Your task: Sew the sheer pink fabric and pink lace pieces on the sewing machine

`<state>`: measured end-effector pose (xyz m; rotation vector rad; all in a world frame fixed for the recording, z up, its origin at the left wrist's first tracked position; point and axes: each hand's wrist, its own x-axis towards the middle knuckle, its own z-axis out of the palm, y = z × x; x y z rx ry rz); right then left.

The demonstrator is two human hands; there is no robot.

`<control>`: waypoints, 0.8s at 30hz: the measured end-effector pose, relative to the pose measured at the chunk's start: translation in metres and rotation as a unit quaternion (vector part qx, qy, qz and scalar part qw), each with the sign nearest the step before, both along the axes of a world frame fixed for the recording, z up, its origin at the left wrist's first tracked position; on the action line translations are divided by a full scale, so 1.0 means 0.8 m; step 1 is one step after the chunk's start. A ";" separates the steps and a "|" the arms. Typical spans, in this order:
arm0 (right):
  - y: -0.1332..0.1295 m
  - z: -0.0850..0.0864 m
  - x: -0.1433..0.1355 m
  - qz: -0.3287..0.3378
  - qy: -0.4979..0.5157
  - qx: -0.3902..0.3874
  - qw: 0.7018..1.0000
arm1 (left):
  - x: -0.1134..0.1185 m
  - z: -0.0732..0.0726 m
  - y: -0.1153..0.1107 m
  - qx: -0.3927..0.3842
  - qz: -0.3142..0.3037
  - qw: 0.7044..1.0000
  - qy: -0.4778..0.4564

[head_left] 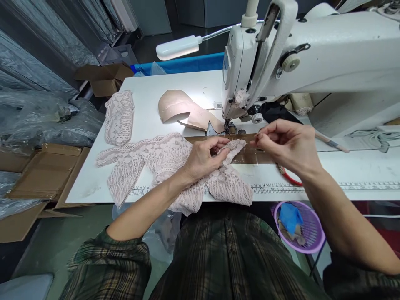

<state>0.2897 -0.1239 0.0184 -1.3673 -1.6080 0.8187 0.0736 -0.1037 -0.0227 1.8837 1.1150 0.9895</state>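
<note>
My left hand point(208, 156) pinches the edge of a pale pink lace piece point(168, 156), just in front of the sewing machine's needle area point(228, 125). The rest of the lace spreads leftward over the table and hangs over its front edge. To the right of the held edge, my right hand point(286, 143) is closed in a pinch, apart from the lace; whatever its fingertips hold is too small to make out. Beneath both hands lies a brown strip point(256, 156) on the machine bed. Beige paper-like pattern pieces point(181, 108) rest behind the lace.
A rolled lace band point(120, 118) lies at the table's left. The white sewing machine point(328, 50) fills the right, with a lamp point(178, 48) beside it. A printed ruler point(353, 186) runs along the front edge. Below are a purple basket point(317, 229) and cardboard boxes point(46, 171).
</note>
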 end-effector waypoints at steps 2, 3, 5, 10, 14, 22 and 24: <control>-0.014 0.008 0.003 0.118 -0.019 0.008 0.993 | 0.000 -0.001 0.001 -0.006 -0.003 1.000 -0.004; -0.019 0.010 0.004 0.184 -0.033 0.016 0.982 | 0.000 -0.001 0.001 -0.007 -0.009 1.000 -0.005; -0.021 0.009 0.004 0.252 -0.073 0.049 0.964 | 0.002 -0.001 -0.001 -0.009 -0.033 0.999 -0.014; 0.004 -0.018 0.000 0.200 -0.174 0.073 0.961 | 0.003 0.009 -0.005 -0.011 -0.110 0.992 -0.055; 0.015 -0.039 0.008 0.209 -0.203 0.016 0.956 | -0.030 0.036 -0.006 0.046 -0.104 0.989 0.090; 0.004 -0.021 0.009 0.195 -0.157 0.030 0.968 | -0.076 0.019 -0.005 0.058 -0.184 0.952 0.239; -0.002 -0.013 0.006 0.180 -0.137 0.051 0.973 | -0.078 0.009 -0.009 0.071 -0.184 0.959 0.203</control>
